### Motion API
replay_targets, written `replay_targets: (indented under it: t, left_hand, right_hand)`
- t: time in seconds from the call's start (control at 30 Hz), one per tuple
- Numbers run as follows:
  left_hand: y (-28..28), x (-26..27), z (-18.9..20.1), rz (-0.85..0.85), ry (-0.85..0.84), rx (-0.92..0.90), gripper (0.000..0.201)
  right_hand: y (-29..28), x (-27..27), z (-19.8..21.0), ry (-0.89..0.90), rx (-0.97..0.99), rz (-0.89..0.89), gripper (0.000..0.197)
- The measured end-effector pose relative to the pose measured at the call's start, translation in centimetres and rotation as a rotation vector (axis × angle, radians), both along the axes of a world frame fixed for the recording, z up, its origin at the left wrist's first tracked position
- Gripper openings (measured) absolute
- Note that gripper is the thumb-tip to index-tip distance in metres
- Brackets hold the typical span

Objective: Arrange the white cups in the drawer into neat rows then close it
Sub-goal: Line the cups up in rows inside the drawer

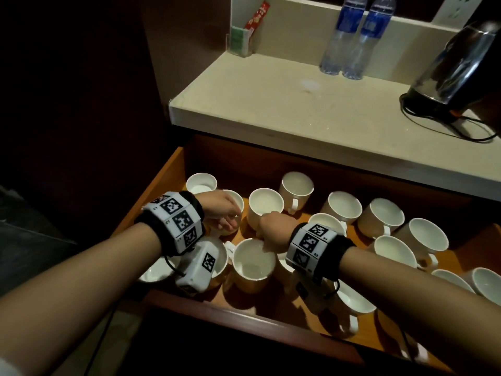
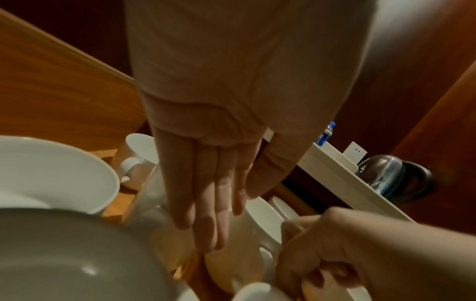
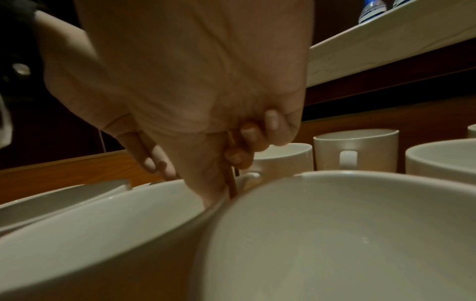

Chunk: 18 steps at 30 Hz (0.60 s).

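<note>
An open wooden drawer (image 1: 162, 185) holds several white cups, upright and scattered. My left hand (image 1: 227, 213) (image 2: 206, 203) reaches in at the left with straight fingers lying against the side of a cup (image 1: 235, 204). My right hand (image 1: 271, 229) (image 3: 206, 142) sits between a middle cup (image 1: 265, 204) (image 3: 283, 156) and a nearer one (image 1: 253, 260). Its outer fingers are curled. Thumb and forefinger point down at the middle cup's handle (image 3: 251, 179) and seem to pinch it. Both wrists hide other cups below them.
More cups (image 1: 379, 215) stand loosely toward the drawer's right end. Above the drawer juts a pale countertop (image 1: 298, 109) with two water bottles (image 1: 349, 36), a kettle (image 1: 455, 69) with its cord, and a sachet holder (image 1: 240, 42). The drawer's front rail (image 1: 244, 313) is close below my forearms.
</note>
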<state>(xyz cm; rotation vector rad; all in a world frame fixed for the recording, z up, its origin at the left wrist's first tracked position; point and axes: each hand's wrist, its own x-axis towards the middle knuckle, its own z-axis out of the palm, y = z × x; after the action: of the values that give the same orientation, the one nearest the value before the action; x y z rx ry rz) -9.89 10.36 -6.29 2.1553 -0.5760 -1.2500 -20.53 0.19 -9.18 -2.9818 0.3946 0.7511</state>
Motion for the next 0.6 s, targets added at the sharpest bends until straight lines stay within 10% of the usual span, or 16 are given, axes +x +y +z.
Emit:
replay_targets:
  t: [0.6]
  left_hand:
    - [-0.1, -0.2, -1.9, -0.121, -0.098, 0.155, 0.025]
  right_hand:
    - [-1.8, 0.0, -0.9, -0.035, 0.040, -0.108, 0.025]
